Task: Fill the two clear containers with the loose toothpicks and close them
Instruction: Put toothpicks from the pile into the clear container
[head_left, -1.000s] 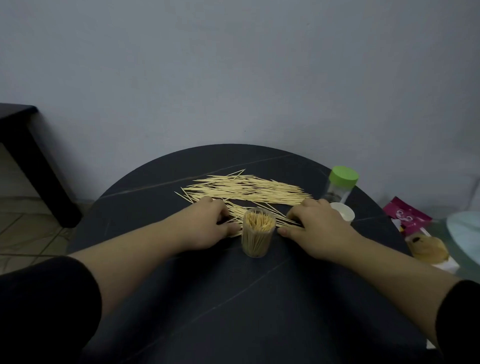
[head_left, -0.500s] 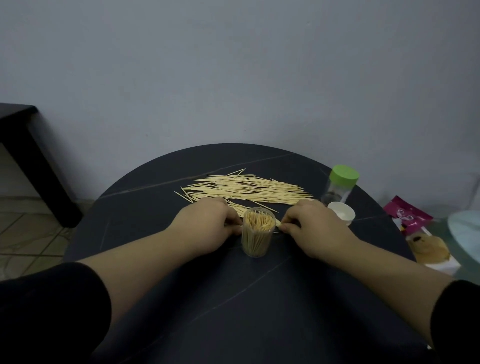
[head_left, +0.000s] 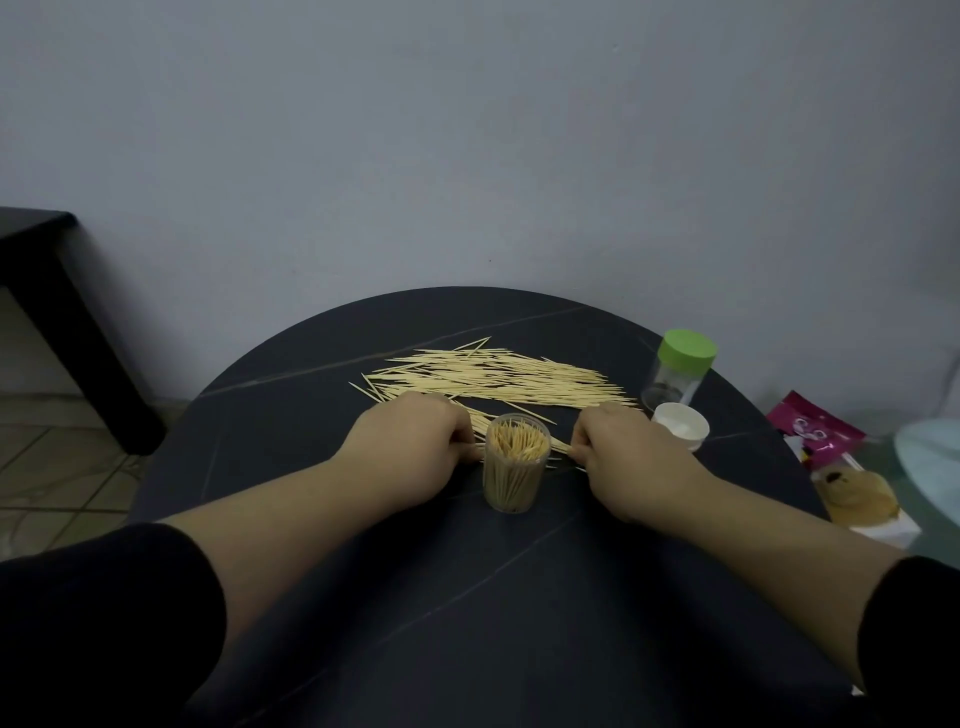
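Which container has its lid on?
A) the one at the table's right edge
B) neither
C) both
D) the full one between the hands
A: the right container carries a green lid; the full container stands open, toothpicks showing at its mouth.

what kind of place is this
Probably a room in a home: a round dark stone-look table against a plain grey wall, a tiled floor, and a pink packet beside it.
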